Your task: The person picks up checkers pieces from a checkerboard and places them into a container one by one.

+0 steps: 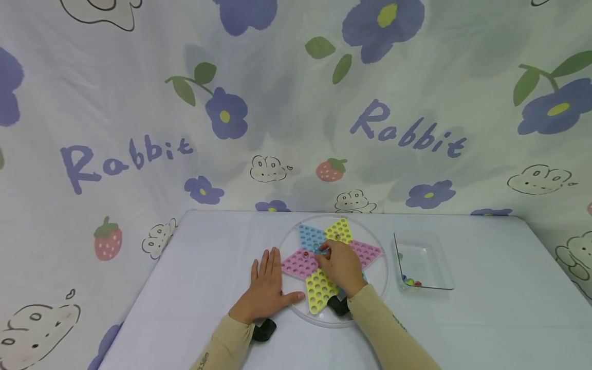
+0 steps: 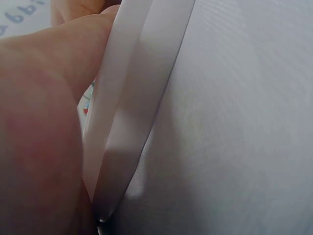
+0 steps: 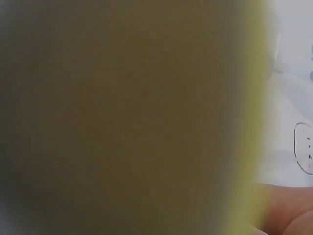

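A round clear-rimmed Chinese checkers board (image 1: 380,280) with a pink, blue and yellow star lies on the table. My right hand (image 1: 341,263) reaches over it, thumb and forefinger pinching a small glassy marble (image 1: 316,247) at the blue point beside the centre. A red marble (image 1: 306,255) sits in the left pink point and a dark one (image 1: 337,237) in the far yellow point. My left hand (image 1: 265,285) lies flat at the board's left edge, fingers straight, thumb over the rim (image 2: 124,98). A blurred yellow-edged surface (image 3: 146,117) fills most of the right wrist view.
To the right of the board stands a clear plastic box (image 1: 427,287) with several coloured marbles (image 1: 410,281) along its near left side. A white cloth covers the table (image 1: 194,298), and a printed curtain (image 1: 287,103) hangs behind its far edge.
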{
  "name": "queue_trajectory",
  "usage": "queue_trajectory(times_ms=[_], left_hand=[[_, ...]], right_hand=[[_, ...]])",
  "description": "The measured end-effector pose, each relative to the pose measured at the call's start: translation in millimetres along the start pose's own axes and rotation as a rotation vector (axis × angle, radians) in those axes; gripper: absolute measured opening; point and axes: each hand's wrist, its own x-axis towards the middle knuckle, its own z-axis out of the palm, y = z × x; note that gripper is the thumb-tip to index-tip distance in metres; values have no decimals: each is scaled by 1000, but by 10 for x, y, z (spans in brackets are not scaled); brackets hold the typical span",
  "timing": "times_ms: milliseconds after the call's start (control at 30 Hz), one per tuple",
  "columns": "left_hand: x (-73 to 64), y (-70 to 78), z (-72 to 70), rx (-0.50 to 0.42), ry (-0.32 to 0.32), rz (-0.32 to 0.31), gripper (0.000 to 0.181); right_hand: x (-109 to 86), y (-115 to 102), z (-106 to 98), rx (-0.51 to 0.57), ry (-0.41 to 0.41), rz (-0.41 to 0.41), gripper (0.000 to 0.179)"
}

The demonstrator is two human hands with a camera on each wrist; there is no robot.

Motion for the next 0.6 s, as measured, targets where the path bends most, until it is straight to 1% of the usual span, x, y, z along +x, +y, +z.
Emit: queue_trajectory(times_ms=[133, 333, 600], left_hand=[[1, -3, 6, 8, 3, 4, 119], [4, 1, 11, 12, -4, 0, 119], [-9, 16, -36, -4, -14, 0, 118]], right_hand=[[1, 16, 21, -15, 19, -7, 20], [-9, 12, 21, -20, 22, 4, 20], [-45, -28, -29, 25, 41, 26, 26]])
